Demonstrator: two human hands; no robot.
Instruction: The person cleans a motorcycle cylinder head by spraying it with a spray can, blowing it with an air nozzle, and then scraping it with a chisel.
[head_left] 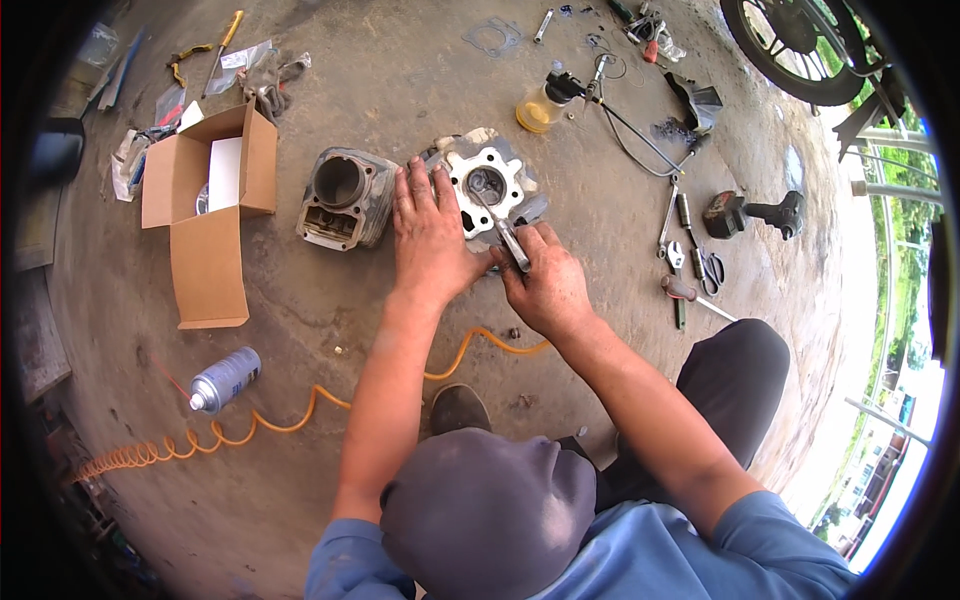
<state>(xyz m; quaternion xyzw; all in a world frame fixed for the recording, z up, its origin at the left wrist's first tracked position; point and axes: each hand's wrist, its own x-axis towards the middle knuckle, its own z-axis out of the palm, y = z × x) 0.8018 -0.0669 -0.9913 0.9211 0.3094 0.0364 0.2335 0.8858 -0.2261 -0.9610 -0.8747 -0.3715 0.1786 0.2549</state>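
Both my hands on the engine head [492, 187] on the concrete floor [400, 60].
Head view: my left hand [432, 235] lies flat, fingers spread, pressing the head's left side; my right hand [545, 283] is closed around a metal scraper [503, 233] whose tip reaches into the head's centre hole. Cylinder [345, 196] just left of the head, cardboard box [205, 215] further left.
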